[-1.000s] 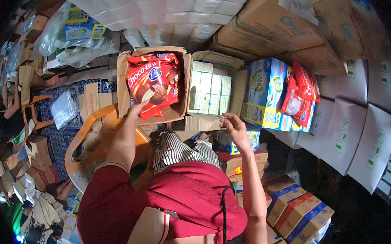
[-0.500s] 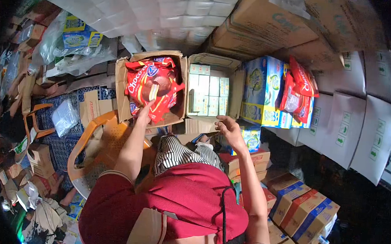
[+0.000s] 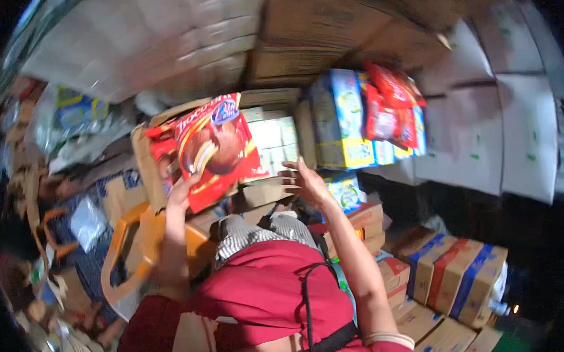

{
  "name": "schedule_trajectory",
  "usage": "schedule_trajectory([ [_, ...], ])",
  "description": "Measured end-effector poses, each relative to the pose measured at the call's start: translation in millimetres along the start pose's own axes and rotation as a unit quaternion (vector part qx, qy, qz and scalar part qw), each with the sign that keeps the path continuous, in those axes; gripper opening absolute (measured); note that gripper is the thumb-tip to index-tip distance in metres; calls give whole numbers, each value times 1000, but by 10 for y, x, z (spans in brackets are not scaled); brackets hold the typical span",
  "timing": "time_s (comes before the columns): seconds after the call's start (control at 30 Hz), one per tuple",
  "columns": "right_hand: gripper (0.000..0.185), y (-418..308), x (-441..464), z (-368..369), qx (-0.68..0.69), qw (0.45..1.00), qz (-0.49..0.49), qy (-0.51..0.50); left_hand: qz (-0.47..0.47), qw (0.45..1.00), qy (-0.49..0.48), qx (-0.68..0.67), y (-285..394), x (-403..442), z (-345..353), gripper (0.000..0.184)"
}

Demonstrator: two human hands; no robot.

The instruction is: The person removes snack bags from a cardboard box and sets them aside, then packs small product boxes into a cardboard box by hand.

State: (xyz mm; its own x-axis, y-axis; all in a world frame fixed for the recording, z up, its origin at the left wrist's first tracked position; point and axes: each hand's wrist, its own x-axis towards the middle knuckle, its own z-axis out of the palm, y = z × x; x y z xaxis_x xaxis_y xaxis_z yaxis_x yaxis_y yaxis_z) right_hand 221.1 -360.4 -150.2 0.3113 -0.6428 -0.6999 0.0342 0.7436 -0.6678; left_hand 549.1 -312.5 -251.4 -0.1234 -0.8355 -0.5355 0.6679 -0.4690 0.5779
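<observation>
My left hand (image 3: pixel 181 192) grips the lower edge of a red snack packet (image 3: pixel 216 149) with a chocolate biscuit picture. The packet is raised above an open carton (image 3: pixel 143 167), where more red packaging (image 3: pixel 160 154) shows. My right hand (image 3: pixel 307 183) has its fingers spread and holds nothing, just in front of an open box of small pale cartons (image 3: pixel 276 143). Beyond it, red packets (image 3: pixel 392 112) lie on a blue and yellow box (image 3: pixel 340 118).
An orange chair (image 3: pixel 117 256) stands at the left, near a clear plastic packet (image 3: pixel 88 223). Brown cartons with blue and red tape (image 3: pixel 447 273) are at the lower right. White boxes (image 3: pixel 468 136) line the right; large brown boxes (image 3: pixel 317 23) stand behind.
My left hand has lifted the red packet up from the carton, and it now appears larger. My right hand has moved slightly left with fingers spread. The view has turned and shifted.
</observation>
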Motion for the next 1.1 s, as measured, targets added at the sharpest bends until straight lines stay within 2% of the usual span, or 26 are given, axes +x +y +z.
schedule_trajectory([
  [0.03, 66, -45, -13, -62, 71, 997, 40, -7, 3, 998, -48, 47, -57, 70, 21, 57],
  [0.07, 68, -94, -69, -91, 96, 995, 39, -14, -41, 993, -94, 60, 6, 60, 265, 65],
  [0.1, 70, -130, -118, -108, 120, 992, 41, -26, 6, 983, -98, 155, 29, 32, 527, 73],
  [0.13, 68, -103, -128, -167, 117, 991, 7, -67, -24, 971, -125, 201, 33, 58, 756, 75],
  [0.17, 56, -95, -155, -210, 62, 998, 14, -11, -51, 957, -147, 247, 29, 97, 947, 78],
  [0.2, 51, 20, -96, -281, 60, 997, -45, -10, -26, 936, -188, 297, 36, 129, 1157, 76],
  [0.23, 50, 127, -52, -352, 55, 993, -106, -11, -54, 935, -219, 274, 54, 121, 1376, 73],
  [0.27, 50, 69, -163, -375, 152, 985, -82, 21, -53, 928, -224, 292, 26, 141, 1543, 72],
  [0.3, 49, 67, -240, -454, 187, 978, -83, 29, -53, 921, -229, 311, 0, 176, 1671, 70],
  [0.33, 47, 54, -317, -556, 221, 971, -85, 37, -122, 912, -232, 317, -12, 237, 1777, 68],
  [0.37, 46, 23, -393, -678, 255, 962, -88, 46, -105, 928, -215, 284, 8, 131, 2033, 68],
  [0.4, 43, -31, -485, -785, 297, 950, -78, 47, -122, 941, -252, 190, -74, 182, 2103, 68],
  [0.43, 40, -8, -505, -964, 284, 949, -102, 93, -141, 943, -287, 95, -191, 256, 2159, 69],
  [0.47, 38, -32, -549, -1151, 292, 940, -139, 105, -124, 950, -287, 25, -330, 318, 2207, 70],
  [0.5, 35, -65, -596, -1365, 299, 931, -174, 115, -90, 939, -330, -15, -329, 301, 2458, 66],
  [0.57, 30, -346, -760, -1714, 331, 901, -246, 135, -97, 950, -295, -37, -583, 474, 2594, 59],
  [0.63, 28, -515, -781, -2330, 316, 898, -268, 150, -90, 936, -332, 73, -696, 517, 2816, 53],
  [0.7, 27, -712, -796, -2806, 319, 878, -305, 184, -120, 953, -232, 154, -923, 548, 3026, 42],
  [0.8, 36, -993, -789, -3502, 366, 852, -304, 216, -133, 937, -225, 232, -1194, 551, 3177, 38],
  [0.83, 38, -1027, -696, -3766, 362, 848, -310, 230, -152, 938, -226, 216, -1249, 534, 3247, 38],
  [0.9, 38, -1403, -800, -3658, 418, 814, -346, 205, -167, 936, -216, 224, -1392, 549, 3280, 37],
  [0.93, 39, -1316, -554, -4119, 390, 807, -405, 179, -167, 936, -209, 227, -1446, 556, 3289, 37],
  [0.97, 39, -1429, -549, -4073, 478, 796, -329, 171, -168, 937, -201, 230, -1491, 556, 3290, 37],
  [1.03, 34, -1353, -247, -4426, 478, 801, -272, 237, -168, 939, -188, 235, -1531, 555, 3293, 36],
  [1.1, 27, -1477, -153, -4178, 464, 759, -211, 404, -162, 942, -174, 235, -1537, 562, 3284, 36],
])
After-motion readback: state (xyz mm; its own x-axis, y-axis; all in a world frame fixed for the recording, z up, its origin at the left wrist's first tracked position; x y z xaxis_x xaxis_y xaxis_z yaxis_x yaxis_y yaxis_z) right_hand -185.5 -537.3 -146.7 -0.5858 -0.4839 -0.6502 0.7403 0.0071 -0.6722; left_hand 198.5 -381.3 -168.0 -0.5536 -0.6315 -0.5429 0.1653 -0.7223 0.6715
